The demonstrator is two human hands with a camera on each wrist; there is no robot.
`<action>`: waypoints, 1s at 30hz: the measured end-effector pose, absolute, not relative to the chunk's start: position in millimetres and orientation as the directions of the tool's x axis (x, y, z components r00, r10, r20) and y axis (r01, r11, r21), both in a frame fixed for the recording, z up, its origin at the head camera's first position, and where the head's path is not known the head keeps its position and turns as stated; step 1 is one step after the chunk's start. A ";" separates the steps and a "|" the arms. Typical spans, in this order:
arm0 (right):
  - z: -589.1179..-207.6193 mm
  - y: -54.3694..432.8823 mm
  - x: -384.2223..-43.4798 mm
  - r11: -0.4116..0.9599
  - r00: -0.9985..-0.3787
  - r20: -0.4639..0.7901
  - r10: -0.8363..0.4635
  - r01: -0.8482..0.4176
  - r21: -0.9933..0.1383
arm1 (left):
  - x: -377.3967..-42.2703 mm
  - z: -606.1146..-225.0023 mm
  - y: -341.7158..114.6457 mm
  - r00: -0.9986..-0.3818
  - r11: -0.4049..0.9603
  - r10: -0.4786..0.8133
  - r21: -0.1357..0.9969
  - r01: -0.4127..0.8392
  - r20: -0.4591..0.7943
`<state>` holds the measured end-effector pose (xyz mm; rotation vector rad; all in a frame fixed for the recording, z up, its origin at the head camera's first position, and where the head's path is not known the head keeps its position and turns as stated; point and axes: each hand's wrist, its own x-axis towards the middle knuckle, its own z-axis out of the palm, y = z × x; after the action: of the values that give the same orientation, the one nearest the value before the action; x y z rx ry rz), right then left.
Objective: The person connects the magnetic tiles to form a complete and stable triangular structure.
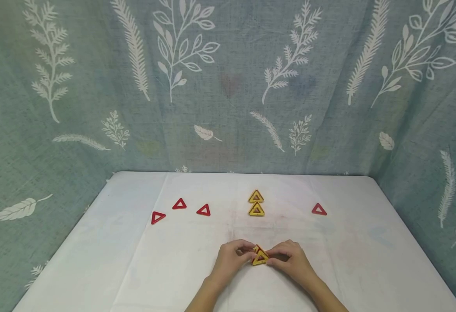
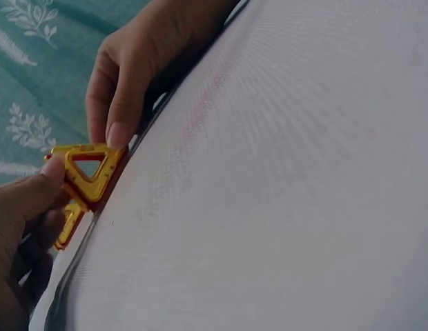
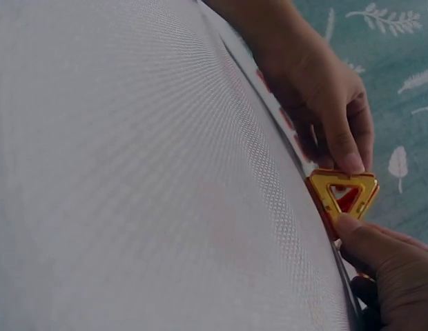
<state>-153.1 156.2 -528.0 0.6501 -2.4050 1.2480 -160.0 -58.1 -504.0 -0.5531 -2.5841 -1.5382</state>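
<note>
Both hands hold a small frame of yellow and red magnetic triangle tiles (image 1: 260, 262) close over the near middle of the table. A yellow triangle with an open centre faces up, and red edges show beside and below it. My left hand (image 1: 229, 263) pinches its left side, the thumb (image 2: 52, 172) lying on the yellow rim. From the other side my right hand (image 1: 293, 263) pinches it between thumb and fingers, its thumb tip (image 3: 347, 224) at a corner. The fingers hide part of the red tiles.
Three red triangles, including a red triangle (image 1: 179, 206), lie at the back left of the white table (image 1: 173, 268). Two yellow triangles (image 1: 256, 214) lie corner to edge behind the hands. Another red triangle (image 1: 319, 212) lies at the back right. A patterned green curtain (image 1: 228, 143) surrounds the table.
</note>
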 end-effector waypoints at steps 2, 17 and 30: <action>-528.9 156.1 -153.3 0.498 -0.819 0.522 -0.239 -0.565 -0.658 | -158.7 -504.5 -58.0 -0.908 0.497 0.270 0.761 0.416 0.320; -528.6 149.5 -152.9 0.535 -0.736 0.639 -0.223 -0.640 -0.551 | -154.2 -516.9 -57.4 -0.718 0.711 0.351 0.327 0.622 0.602; -529.3 141.2 -164.5 0.646 -0.733 0.649 -0.204 -0.599 -0.473 | -170.3 -523.0 -56.2 -0.839 0.584 0.243 0.618 0.527 0.486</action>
<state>-164.5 141.2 -529.3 0.6242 -2.3102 0.9388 -170.3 -56.2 -523.0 -0.6243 -2.4668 -1.1301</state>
